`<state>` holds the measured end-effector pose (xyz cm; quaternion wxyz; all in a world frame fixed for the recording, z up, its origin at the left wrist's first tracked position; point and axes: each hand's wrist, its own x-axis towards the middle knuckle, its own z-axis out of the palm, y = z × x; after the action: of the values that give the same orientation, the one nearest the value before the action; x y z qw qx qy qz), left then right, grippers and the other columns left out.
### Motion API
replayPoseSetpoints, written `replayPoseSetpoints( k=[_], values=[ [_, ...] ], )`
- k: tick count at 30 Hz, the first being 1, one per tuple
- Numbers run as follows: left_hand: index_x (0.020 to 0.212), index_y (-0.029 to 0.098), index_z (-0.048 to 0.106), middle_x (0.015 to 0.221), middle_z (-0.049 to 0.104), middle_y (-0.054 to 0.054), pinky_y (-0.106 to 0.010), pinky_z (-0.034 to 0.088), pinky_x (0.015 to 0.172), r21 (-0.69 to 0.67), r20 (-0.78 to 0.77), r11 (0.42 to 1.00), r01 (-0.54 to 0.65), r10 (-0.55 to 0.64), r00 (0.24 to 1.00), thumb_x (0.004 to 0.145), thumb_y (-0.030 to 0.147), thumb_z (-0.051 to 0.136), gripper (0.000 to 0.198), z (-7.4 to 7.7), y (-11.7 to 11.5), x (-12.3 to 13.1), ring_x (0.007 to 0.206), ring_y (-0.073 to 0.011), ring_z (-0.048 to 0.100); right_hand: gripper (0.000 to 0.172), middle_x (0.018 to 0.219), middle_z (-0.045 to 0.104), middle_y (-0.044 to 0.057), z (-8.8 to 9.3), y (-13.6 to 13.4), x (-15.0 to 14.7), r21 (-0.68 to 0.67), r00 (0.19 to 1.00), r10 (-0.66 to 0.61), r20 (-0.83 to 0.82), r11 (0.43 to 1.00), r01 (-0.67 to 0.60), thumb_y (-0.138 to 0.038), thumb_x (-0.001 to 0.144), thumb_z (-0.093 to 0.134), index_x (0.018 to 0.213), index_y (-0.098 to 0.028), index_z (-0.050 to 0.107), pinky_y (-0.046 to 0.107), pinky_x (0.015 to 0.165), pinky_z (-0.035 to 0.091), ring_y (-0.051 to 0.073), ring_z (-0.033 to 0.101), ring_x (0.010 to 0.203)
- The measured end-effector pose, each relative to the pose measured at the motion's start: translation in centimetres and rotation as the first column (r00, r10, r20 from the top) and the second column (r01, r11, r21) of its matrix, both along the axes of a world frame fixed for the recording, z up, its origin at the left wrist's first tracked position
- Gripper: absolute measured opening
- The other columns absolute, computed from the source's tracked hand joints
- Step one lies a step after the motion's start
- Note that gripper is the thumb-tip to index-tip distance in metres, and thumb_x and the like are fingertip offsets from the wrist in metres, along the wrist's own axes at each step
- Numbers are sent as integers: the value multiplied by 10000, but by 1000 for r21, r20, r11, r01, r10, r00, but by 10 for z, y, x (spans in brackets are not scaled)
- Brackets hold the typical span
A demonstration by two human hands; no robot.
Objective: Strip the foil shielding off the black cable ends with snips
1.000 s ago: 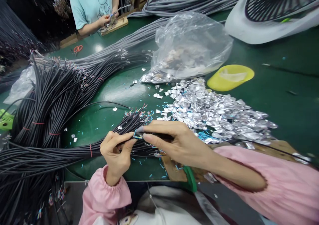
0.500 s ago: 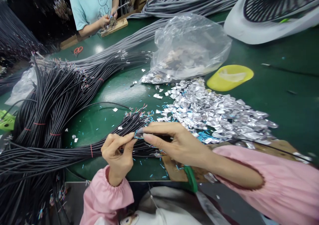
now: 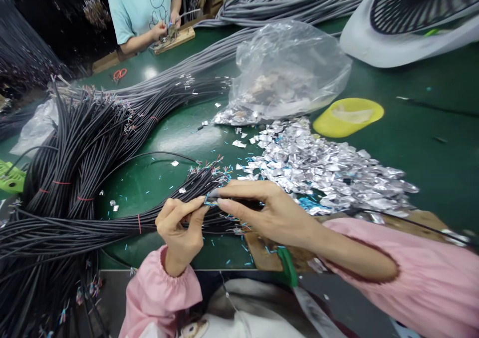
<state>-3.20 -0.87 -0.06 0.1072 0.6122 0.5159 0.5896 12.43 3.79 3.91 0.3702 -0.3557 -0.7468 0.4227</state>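
Note:
My left hand (image 3: 182, 230), in a pink sleeve, is closed in a pinch at the lower middle of the head view. Thin blue-insulated wires (image 3: 208, 201) poke out at its fingertips. From the right, my right hand (image 3: 275, 213) reaches over with thumb and forefinger closed on the same wires; grey coverings sit on those fingertips. The cable that these wires belong to is mostly hidden by my fingers. Just behind and below my hands lies a tied bundle of black cables (image 3: 108, 228), with coloured wire ends near my right hand.
A heap of silver foil scraps (image 3: 329, 173) lies right of centre, before a clear plastic bag (image 3: 288, 73). Beyond are a yellow scoop-like piece (image 3: 348, 117), a white fan (image 3: 359, 43), red-handled scissors (image 3: 119, 74) and a co-worker (image 3: 142, 13). A green handle (image 3: 287, 267) sits near my lap.
The whole view has shifted slightly, so things appear a little further right. My hands keep the same pinch on the wires, with only a tiny movement of the fingers.

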Motion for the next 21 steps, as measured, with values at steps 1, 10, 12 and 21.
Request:
replayPoseSetpoints(
  k=[1,10,12,21],
  values=[
    [883,247,699,611,533,42,-204,385,495,-1,-5,1000,1,-1,1000,759,151,680,158,0,0,0,528,-70,455,274,647,661,43,0,0,0,19,1000,-5,5,1000,5,-325,874,514,816,-156,722,230,534,456,133,580,579],
    [811,207,661,690,600,24,-194,442,557,-16,-117,994,-107,105,988,764,159,671,68,3,-1,3,597,-80,544,220,644,654,40,-1,-3,0,153,996,-79,30,986,74,-227,860,529,825,-116,715,210,511,443,113,570,551],
    [755,197,646,653,603,28,-198,444,556,-26,-103,993,-119,116,988,767,170,664,34,3,-1,3,581,-84,559,225,656,661,48,-1,-4,-2,189,994,-108,31,977,101,-228,864,528,833,-108,716,212,511,443,115,576,555],
    [604,139,609,520,474,23,-177,307,390,-334,236,915,225,-150,960,859,318,529,322,6,2,-11,397,-48,415,250,633,650,40,-7,-5,-11,165,995,-100,-14,981,101,-291,864,532,814,-135,721,223,525,456,122,579,557]
  ],
)
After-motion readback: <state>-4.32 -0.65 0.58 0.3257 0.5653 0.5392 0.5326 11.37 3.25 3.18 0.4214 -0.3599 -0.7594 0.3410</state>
